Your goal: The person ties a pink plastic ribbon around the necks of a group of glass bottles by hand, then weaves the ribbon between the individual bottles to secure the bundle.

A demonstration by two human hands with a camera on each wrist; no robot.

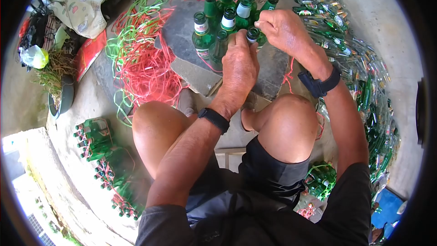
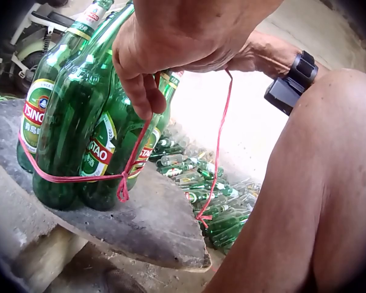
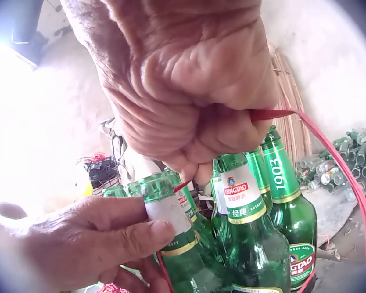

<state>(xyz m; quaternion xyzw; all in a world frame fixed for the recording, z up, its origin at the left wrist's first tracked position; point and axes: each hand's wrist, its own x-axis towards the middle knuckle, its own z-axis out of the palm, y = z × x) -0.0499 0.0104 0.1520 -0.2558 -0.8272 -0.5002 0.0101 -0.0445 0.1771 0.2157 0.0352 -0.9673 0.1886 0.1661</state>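
A: Head view lighting?
B: Bright daylight, even; soft shadow under the knees. Heavy fisheye, dark vignette at all corners, blown-out patch bottom left.
A: Wrist views?
B: Left wrist: background overexposed, knee blurred. Right wrist: strong backlight, white glare upper left; right hand close, slightly soft; edges blurred.

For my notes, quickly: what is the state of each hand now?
Left hand: pinches a green bottle at the neck.
Right hand: closed, grips the red string.
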